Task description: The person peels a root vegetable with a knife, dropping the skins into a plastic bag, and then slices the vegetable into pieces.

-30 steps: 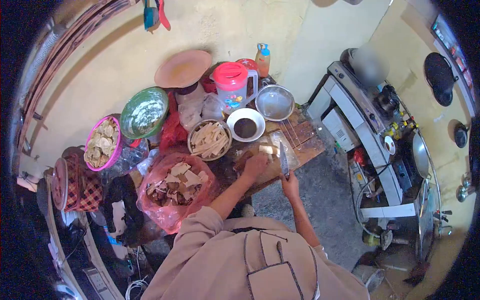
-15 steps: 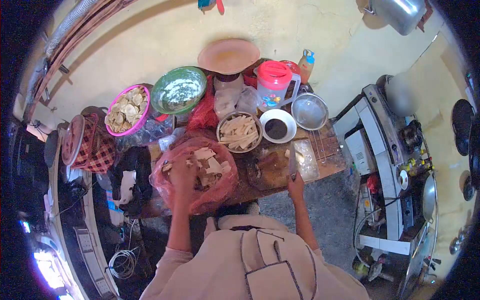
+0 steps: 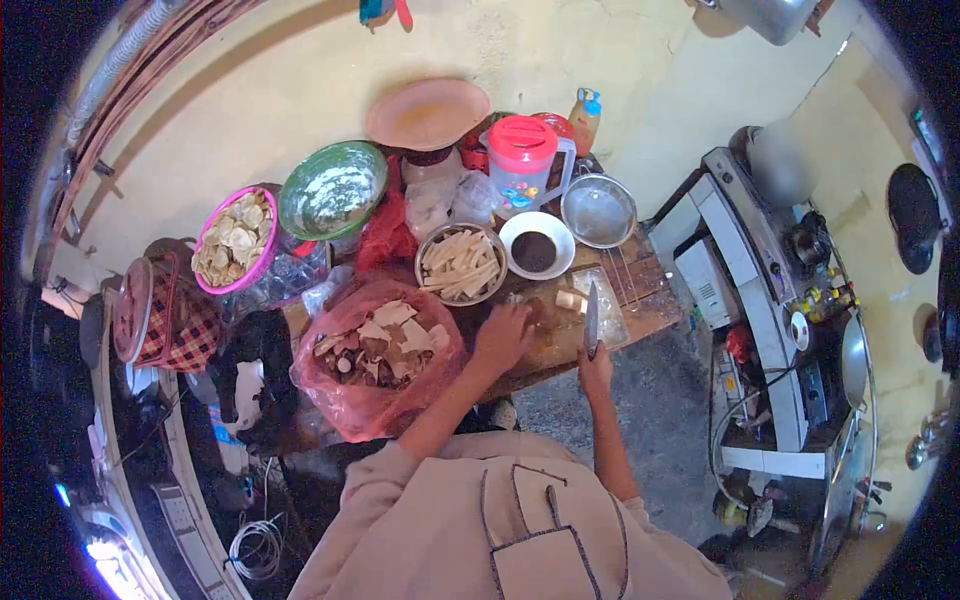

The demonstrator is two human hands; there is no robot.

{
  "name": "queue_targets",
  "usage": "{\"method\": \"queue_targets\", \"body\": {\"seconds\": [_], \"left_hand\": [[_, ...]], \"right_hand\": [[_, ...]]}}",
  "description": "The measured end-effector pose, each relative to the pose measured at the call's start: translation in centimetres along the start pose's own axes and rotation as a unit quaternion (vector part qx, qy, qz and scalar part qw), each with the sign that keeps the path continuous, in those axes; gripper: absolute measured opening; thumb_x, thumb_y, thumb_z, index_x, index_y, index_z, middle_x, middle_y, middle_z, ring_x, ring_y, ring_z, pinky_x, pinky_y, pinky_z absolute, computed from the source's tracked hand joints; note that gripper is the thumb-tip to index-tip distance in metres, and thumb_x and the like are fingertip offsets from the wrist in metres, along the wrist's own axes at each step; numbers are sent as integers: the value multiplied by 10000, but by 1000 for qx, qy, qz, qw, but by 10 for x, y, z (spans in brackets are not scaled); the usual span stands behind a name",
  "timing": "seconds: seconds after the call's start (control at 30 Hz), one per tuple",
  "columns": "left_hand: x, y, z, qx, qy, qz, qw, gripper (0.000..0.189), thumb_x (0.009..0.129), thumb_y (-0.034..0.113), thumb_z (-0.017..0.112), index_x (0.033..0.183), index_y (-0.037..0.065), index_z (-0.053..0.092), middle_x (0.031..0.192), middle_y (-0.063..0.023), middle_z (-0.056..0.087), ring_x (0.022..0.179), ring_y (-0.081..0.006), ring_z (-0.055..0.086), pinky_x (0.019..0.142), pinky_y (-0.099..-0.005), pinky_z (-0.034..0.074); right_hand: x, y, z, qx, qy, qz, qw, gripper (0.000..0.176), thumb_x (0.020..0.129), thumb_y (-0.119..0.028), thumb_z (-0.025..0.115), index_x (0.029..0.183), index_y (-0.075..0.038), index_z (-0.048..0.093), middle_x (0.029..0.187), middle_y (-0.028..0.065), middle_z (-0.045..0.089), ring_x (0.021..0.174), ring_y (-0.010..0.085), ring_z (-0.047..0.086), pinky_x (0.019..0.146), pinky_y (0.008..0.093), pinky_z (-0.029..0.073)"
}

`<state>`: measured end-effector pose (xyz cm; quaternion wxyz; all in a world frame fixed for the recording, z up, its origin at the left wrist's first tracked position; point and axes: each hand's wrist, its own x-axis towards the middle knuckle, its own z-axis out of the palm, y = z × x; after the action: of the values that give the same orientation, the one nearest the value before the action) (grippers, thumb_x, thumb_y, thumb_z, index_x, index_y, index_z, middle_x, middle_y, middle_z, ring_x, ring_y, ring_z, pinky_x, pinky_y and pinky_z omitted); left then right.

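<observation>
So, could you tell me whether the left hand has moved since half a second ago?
Yes. The left hand has left the red bag and gone right, onto the wooden board, beside the knife in the right hand.

The left hand point(image 3: 503, 335) covers whatever lies under it on the cutting board point(image 3: 548, 350). The grip of the right hand point(image 3: 597, 372) hides the handle of the knife point(image 3: 591, 318). A pale piece point(image 3: 570, 300) beside the blade is too small to identify. A grey blur point(image 3: 778, 165) masks something at the right. The top edge cuts off a metal pot point(image 3: 775, 15).
</observation>
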<state>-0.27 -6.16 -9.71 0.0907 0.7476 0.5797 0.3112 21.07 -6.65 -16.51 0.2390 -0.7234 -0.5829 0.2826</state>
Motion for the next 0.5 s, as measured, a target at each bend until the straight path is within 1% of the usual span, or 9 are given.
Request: {"method": "queue_targets", "body": {"seconds": [0.07, 0.17, 0.27, 0.33, 0.37, 0.4, 0.43, 0.47, 0.5], "left_hand": [[15, -5, 44, 118, -4, -28, 993, 427, 712, 265, 619, 1024, 3, 489, 935, -119, 536, 824, -306, 532, 756, -388, 448], [34, -21, 69, 132, -152, -78, 976, 457, 693, 309, 635, 1004, 6, 495, 964, -125, 514, 815, -301, 533, 758, -401, 445], [36, -32, 74, 84, -153, -91, 980, 426, 709, 292, 631, 997, 11, 493, 975, -137, 499, 804, -287, 534, 750, -356, 452], [34, -33, 63, -135, -62, -132, 980, 366, 752, 271, 606, 989, 17, 489, 966, -114, 496, 806, -251, 535, 743, -323, 451], [37, -31, 59, -244, -14, -147, 959, 336, 774, 260, 594, 984, 20, 487, 962, -103, 495, 807, -233, 535, 739, -307, 450], [39, -18, 42, -366, 2, -164, 916, 303, 801, 250, 563, 986, 23, 485, 947, -85, 497, 807, -212, 530, 737, -299, 447], [37, 1, 16, -483, 14, -180, 857, 272, 827, 241, 532, 987, 26, 482, 931, -67, 499, 807, -190, 524, 735, -291, 443], [36, 13, 0, -591, 24, -196, 782, 244, 853, 231, 502, 988, 29, 480, 915, -50, 500, 807, -169, 518, 733, -283, 439], [35, 16, -4, -622, 22, -180, 762, 268, 870, 264, 452, 996, 29, 478, 904, -47, 504, 796, -157, 513, 726, -278, 435]], "right_hand": [[-6, 2, 3, 35, 12, 20, 999, 351, 789, -291, 562, 941, 14, 477, 780, 204, 567, 713, 352, 566, 613, 424, 420], [-15, 3, 4, 43, 45, -41, 997, 349, 795, -276, 559, 961, 16, 467, 786, 212, 569, 725, 360, 567, 623, 434, 421], [-21, -1, -3, 32, 19, -35, 999, 297, 820, -254, 528, 951, 3, 455, 770, 225, 551, 735, 371, 560, 622, 446, 416], [-28, -7, -12, 29, 17, -62, 998, 251, 836, -235, 507, 930, -9, 449, 728, 222, 536, 718, 382, 557, 595, 435, 416], [-26, -13, -18, 27, 19, -78, 996, 229, 844, -226, 496, 920, -15, 445, 708, 221, 528, 709, 388, 555, 582, 430, 416], [-27, -30, -30, 59, 20, -91, 994, 213, 850, -217, 486, 916, -20, 440, 686, 216, 519, 694, 391, 554, 566, 420, 414], [-33, -54, -45, 90, 19, -102, 991, 196, 856, -209, 476, 912, -26, 434, 665, 211, 510, 678, 393, 553, 551, 409, 413], [-41, -76, -58, 121, 17, -112, 986, 180, 862, -201, 465, 909, -31, 429, 643, 207, 501, 662, 396, 551, 535, 399, 411], [-46, -95, -69, 123, 17, -118, 985, 176, 864, -198, 460, 912, -31, 427, 630, 201, 497, 643, 394, 548, 525, 389, 408]]}}
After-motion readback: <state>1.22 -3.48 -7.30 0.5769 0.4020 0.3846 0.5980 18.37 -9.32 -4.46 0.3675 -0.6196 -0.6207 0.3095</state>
